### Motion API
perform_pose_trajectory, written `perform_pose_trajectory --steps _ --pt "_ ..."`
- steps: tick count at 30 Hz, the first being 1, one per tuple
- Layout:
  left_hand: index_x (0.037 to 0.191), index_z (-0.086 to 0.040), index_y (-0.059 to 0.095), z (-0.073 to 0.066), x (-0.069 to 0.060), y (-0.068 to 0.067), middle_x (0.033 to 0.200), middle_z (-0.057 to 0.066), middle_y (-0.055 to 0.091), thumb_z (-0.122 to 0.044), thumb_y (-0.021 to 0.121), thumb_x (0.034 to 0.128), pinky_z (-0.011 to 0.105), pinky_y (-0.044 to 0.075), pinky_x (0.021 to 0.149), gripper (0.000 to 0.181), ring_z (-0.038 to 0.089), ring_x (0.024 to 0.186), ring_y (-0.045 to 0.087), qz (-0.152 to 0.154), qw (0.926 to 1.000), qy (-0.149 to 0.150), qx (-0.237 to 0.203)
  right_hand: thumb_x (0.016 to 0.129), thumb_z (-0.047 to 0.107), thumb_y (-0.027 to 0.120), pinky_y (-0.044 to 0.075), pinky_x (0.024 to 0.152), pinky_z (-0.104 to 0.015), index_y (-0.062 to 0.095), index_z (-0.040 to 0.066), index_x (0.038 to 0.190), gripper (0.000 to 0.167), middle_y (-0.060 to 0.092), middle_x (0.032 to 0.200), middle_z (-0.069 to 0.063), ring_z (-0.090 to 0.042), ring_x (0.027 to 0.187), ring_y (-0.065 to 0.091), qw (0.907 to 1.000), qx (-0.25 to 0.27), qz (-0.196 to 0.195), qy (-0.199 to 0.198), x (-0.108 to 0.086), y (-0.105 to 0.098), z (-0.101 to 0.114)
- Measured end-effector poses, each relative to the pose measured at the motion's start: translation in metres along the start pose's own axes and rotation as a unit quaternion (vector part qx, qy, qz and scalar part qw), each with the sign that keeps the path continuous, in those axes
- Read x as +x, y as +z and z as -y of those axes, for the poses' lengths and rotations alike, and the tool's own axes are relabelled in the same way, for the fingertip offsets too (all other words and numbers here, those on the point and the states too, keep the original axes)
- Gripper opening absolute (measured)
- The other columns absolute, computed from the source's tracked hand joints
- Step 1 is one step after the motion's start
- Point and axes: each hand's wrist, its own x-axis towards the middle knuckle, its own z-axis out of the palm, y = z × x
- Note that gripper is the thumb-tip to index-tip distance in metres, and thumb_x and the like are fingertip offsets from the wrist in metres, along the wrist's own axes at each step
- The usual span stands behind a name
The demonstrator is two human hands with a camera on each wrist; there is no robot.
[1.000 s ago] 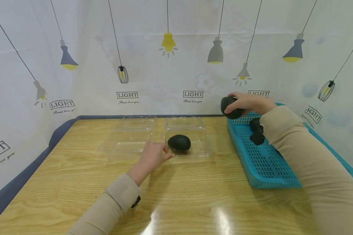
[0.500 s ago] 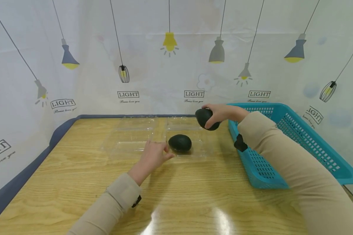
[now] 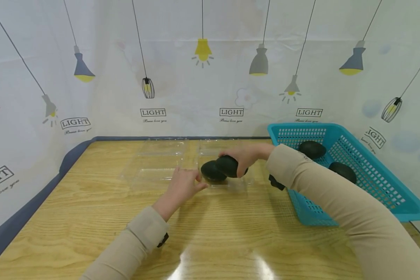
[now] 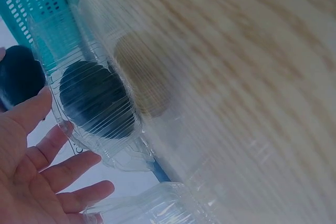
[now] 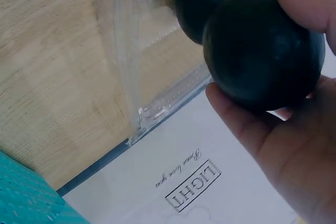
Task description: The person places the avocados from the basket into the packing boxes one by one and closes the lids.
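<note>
In the head view my right hand (image 3: 245, 157) grips a dark green avocado (image 3: 227, 166) above the right clear plastic container (image 3: 243, 182). A second avocado (image 3: 212, 171) lies in that container, partly behind the held one. The right wrist view has the held avocado (image 5: 265, 45) between thumb and fingers, overlapping the other avocado (image 5: 202, 3). My left hand (image 3: 183, 184) is at the container's near left side. In the left wrist view its fingers (image 4: 73, 169) are spread and relaxed, with thumb and index finger at the plastic edge beside the avocado (image 4: 97, 98).
Left of it stands another clear plastic container (image 3: 154, 163). A blue perforated basket (image 3: 378, 186) at the right holds avocados (image 3: 312, 149), partly hidden by the right sleeve (image 3: 322, 182). A printed backdrop (image 3: 189, 89) rises behind the wooden table (image 3: 224, 233).
My right hand has carried its avocado from above the basket, leftward and down, over the right container. More of the basket's avocados show now. My left hand has stayed in place.
</note>
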Motion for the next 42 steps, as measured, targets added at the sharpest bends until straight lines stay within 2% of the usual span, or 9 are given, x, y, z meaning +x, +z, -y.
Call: perform_pose_trajectory --steps 5,8,15,18,22,29,35,37,42 --pt "0.083 -0.013 0.064 0.000 0.000 0.000 0.076 0.002 0.067 -0.037 0.067 0.0814 0.053 0.030 0.100 0.025 0.025 0.076 0.062 0.000 1.0000 0.002 0.003 0.068 0.002 0.069 0.041 0.088 -0.034 0.030 0.006 0.138 0.079 0.041 0.129 -0.014 -0.023 0.106 0.045 0.9981 -0.044 0.042 -0.012 0.004 0.007 0.005" --pt "0.083 -0.013 0.065 0.000 -0.001 -0.001 0.077 0.002 0.067 -0.038 0.067 0.0817 0.053 0.030 0.100 0.025 0.025 0.076 0.062 0.000 1.0000 0.001 0.005 0.070 0.003 0.069 0.039 0.095 -0.038 0.030 0.006 0.140 0.080 0.040 0.134 -0.015 -0.025 0.114 0.043 0.9962 -0.071 0.051 -0.002 0.007 0.010 0.005" --pt "0.086 -0.012 0.067 -0.001 -0.001 -0.002 0.079 0.002 0.068 -0.038 0.067 0.0818 0.054 0.028 0.102 0.026 0.027 0.080 0.062 0.003 1.0000 -0.002 0.008 0.072 0.002 0.071 0.036 0.099 -0.042 0.030 0.012 0.141 0.081 0.033 0.142 -0.014 -0.027 0.127 0.035 0.9925 -0.092 0.068 0.041 0.016 0.015 0.001" --pt "0.088 -0.011 0.067 -0.001 -0.001 -0.002 0.081 0.003 0.069 -0.038 0.067 0.0821 0.055 0.027 0.103 0.027 0.028 0.083 0.062 0.006 0.9999 -0.004 0.011 0.073 0.002 0.071 0.038 0.095 -0.039 0.032 0.014 0.140 0.079 0.036 0.140 -0.014 -0.025 0.123 0.038 0.9904 -0.104 0.077 0.046 0.020 0.018 -0.002" --pt "0.089 -0.012 0.068 -0.001 -0.001 -0.002 0.083 0.003 0.069 -0.038 0.066 0.0824 0.055 0.025 0.104 0.027 0.029 0.087 0.062 0.010 0.9999 -0.008 0.008 0.072 0.001 0.071 0.040 0.084 -0.033 0.033 0.015 0.139 0.078 0.042 0.133 -0.013 -0.021 0.110 0.043 0.9876 -0.120 0.089 0.048 0.025 0.022 -0.005" --pt "0.088 -0.013 0.067 0.001 -0.001 0.000 0.083 0.002 0.069 -0.038 0.067 0.0820 0.055 0.024 0.105 0.026 0.028 0.086 0.062 0.004 0.9999 -0.010 0.009 0.074 -0.002 0.070 0.038 0.084 -0.034 0.034 0.014 0.137 0.074 0.035 0.140 -0.013 -0.022 0.118 0.040 0.9901 -0.092 0.089 0.059 0.025 0.026 -0.008" --pt "0.089 -0.012 0.066 0.000 0.000 0.000 0.085 0.003 0.069 -0.038 0.066 0.0826 0.055 0.023 0.105 0.027 0.029 0.089 0.062 0.008 0.9999 -0.011 0.005 0.073 -0.006 0.068 0.036 0.069 -0.030 0.036 0.014 0.133 0.070 0.039 0.134 -0.013 -0.022 0.104 0.040 0.9923 -0.063 0.081 0.068 0.024 0.027 -0.013" --pt "0.089 -0.012 0.066 -0.001 0.000 0.000 0.085 0.003 0.069 -0.039 0.066 0.0826 0.055 0.025 0.105 0.027 0.029 0.088 0.062 0.008 0.9999 -0.010 0.008 0.075 -0.005 0.068 0.037 0.069 -0.032 0.037 0.013 0.130 0.066 0.037 0.135 -0.014 -0.023 0.108 0.041 0.9931 -0.051 0.081 0.068 0.023 0.027 -0.015" --pt "0.089 -0.013 0.067 -0.001 0.000 0.000 0.083 0.002 0.069 -0.039 0.066 0.0816 0.053 0.030 0.101 0.028 0.027 0.083 0.062 0.006 0.9997 -0.006 0.022 0.079 -0.004 0.067 0.041 0.087 -0.038 0.039 0.010 0.129 0.058 0.029 0.143 -0.017 -0.030 0.130 0.032 0.9950 -0.011 0.080 0.059 0.022 0.025 -0.016"
